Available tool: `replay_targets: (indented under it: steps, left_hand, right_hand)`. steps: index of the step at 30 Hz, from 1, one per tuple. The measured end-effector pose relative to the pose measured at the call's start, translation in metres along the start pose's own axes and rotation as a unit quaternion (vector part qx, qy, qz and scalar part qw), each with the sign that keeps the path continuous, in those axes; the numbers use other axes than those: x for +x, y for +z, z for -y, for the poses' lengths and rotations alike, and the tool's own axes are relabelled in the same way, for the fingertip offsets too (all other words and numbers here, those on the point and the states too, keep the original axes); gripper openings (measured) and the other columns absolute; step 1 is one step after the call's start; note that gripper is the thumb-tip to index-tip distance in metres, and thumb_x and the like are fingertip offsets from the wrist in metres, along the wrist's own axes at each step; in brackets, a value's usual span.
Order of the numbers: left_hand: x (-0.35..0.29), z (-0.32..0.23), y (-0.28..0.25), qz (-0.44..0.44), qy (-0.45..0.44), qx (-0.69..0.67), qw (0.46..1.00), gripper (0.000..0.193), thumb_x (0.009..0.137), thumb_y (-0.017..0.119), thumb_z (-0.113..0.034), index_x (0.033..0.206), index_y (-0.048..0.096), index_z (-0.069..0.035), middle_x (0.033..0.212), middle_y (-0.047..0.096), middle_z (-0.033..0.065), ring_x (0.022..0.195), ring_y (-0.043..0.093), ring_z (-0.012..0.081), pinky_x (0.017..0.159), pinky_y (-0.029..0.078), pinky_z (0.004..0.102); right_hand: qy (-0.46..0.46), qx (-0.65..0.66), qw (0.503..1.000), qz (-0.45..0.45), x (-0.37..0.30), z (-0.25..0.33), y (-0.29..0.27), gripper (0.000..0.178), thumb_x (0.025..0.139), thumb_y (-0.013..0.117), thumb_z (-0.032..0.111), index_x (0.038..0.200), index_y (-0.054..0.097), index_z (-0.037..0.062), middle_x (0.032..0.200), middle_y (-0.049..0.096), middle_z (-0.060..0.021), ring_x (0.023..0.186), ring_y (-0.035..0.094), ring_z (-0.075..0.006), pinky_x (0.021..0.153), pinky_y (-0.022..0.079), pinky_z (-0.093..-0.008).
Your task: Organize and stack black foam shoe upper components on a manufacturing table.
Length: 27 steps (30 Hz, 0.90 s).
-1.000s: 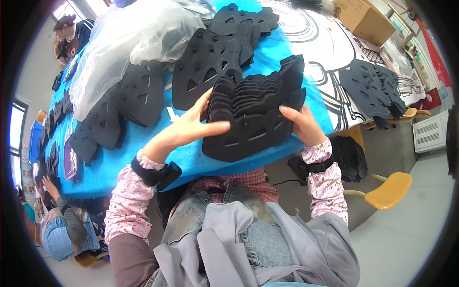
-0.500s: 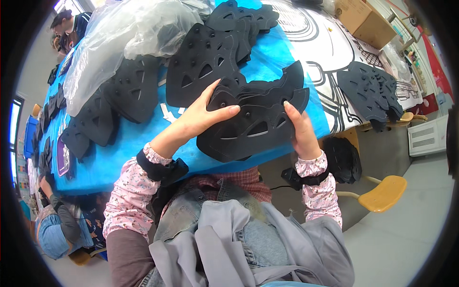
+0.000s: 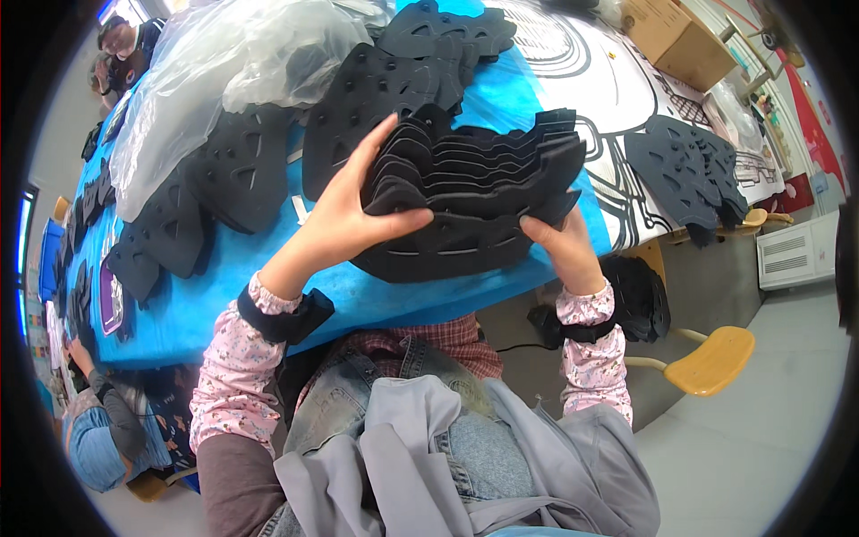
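Between my two hands is a stack of black, curved sheet pieces point(image 3: 474, 183) with triangular cut-outs, its layered edges facing up and tilted toward me. My left hand point(image 3: 353, 215) grips the left end, thumb across the front piece and index finger along the outer edge. At the right end my right hand point(image 3: 565, 249) closes on the stack, thumb on the front piece and the other fingers hidden behind it. The stack is over the near edge of the blue-covered table point(image 3: 259, 309). Just beyond it lie more black pieces point(image 3: 344, 112) of the same kind.
Clear plastic sheeting point(image 3: 242, 67) covers part of the table at left, with black stacks point(image 3: 237, 170) beside it. More black pieces point(image 3: 684, 170) lie at right on a white printed sheet. A cardboard box point(image 3: 677, 40), a yellow chair point(image 3: 711, 361) and co-workers point(image 3: 116, 430) are around.
The stack has tipped so its layered upper edges now show, where its front face with the cut-outs showed before. Both hands keep hold of its ends.
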<state>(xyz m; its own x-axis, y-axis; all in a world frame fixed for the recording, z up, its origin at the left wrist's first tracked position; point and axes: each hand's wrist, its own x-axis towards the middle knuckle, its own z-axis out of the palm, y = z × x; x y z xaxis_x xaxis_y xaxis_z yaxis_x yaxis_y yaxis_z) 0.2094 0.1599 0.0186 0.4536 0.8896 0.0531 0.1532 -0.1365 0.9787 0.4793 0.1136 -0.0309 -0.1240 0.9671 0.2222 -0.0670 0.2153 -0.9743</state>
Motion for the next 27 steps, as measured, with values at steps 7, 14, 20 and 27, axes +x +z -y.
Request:
replay_targets:
  steps: [7,14,20,27]
  left_hand:
    - [-0.018,-0.004,0.012,0.021,0.087,0.116,0.989,0.114,0.058,0.087,-0.017,0.147,0.017,-0.006,0.124,0.051,0.0174,0.118,0.050,0.0306,0.101,0.039,0.0374]
    - [-0.022,-0.007,0.024,0.009,0.119,0.152,0.981,0.122,0.055,0.088,-0.017,0.148,0.010,-0.005,0.133,0.042,0.0199,0.124,0.045,0.0316,0.103,0.037,0.0388]
    - [-0.029,-0.010,0.025,0.020,0.103,0.167,0.980,0.120,0.057,0.083,-0.001,0.149,0.006,-0.008,0.124,0.051,0.0127,0.112,0.055,0.0236,0.098,0.043,0.0350]
    - [-0.031,-0.004,0.031,-0.008,0.113,0.168,0.979,0.116,0.058,0.082,-0.001,0.148,0.009,-0.006,0.128,0.047,0.0142,0.113,0.052,0.0229,0.098,0.043,0.0355]
  right_hand:
    - [-0.016,0.224,0.971,-0.081,0.002,-0.003,-0.005,0.081,0.094,0.030,0.061,0.145,0.020,0.0000,0.139,0.039,-0.0111,0.126,0.041,-0.0201,0.107,0.030,-0.0333]
    - [-0.018,0.590,0.806,0.052,0.002,-0.035,0.005,0.072,0.093,0.032,0.062,0.132,0.046,0.0038,0.126,0.056,-0.0071,0.115,0.052,-0.0216,0.101,0.038,-0.0369]
    - [-0.018,0.083,0.973,-0.215,-0.007,-0.003,0.000,0.055,0.102,0.025,0.042,0.135,0.038,0.0000,0.131,0.050,-0.0120,0.123,0.044,-0.0244,0.106,0.032,-0.0359]
    - [-0.148,-0.144,0.942,-0.266,-0.069,0.010,-0.005,0.058,0.101,0.020,0.040,0.124,0.052,-0.0028,0.125,0.051,-0.0193,0.119,0.046,-0.0265,0.104,0.032,-0.0361]
